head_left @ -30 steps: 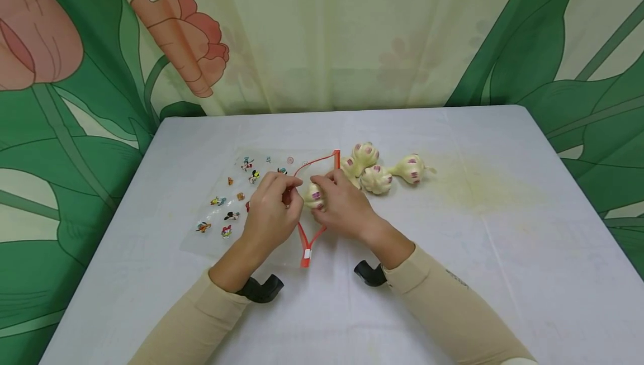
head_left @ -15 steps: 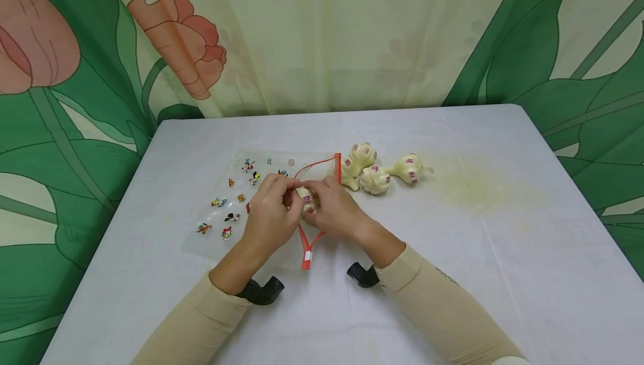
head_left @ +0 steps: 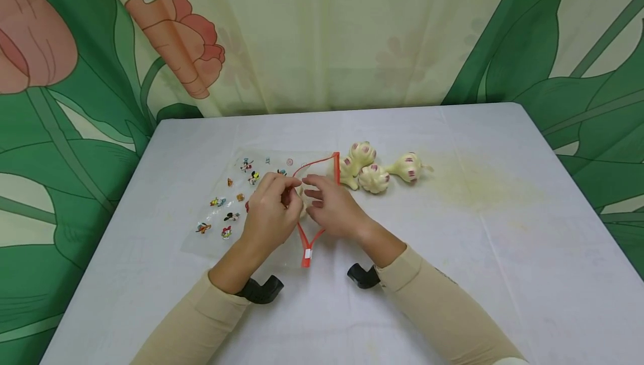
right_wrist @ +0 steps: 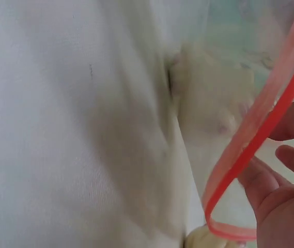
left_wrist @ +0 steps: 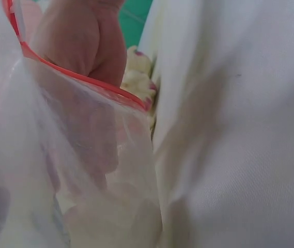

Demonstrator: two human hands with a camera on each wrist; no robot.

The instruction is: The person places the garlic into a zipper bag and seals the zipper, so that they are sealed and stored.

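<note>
A clear zip bag (head_left: 201,245) with cartoon prints and a red zip edge (head_left: 336,169) lies on the table, its mouth spread to the right. My left hand (head_left: 271,208) pinches the upper rim of the mouth. My right hand (head_left: 339,205) is at the opening with its fingers parted, holding nothing; in the left wrist view it reaches past the red edge. Just beyond its fingers, a garlic bulb (right_wrist: 214,90) shows hazily through the plastic in the right wrist view. My left hand mostly covers that bulb in the head view.
Several garlic bulbs lie right of the bag mouth, among them a front bulb (head_left: 374,179), a back bulb (head_left: 363,153) and a far right bulb (head_left: 408,168). A white cloth (head_left: 453,287) covers the table, and a printed curtain (head_left: 322,46) hangs behind.
My right hand has moved left with a garlic bulb into the bag's mouth and let go of it, its fingers spreading. My left hand has stayed at the rim.
</note>
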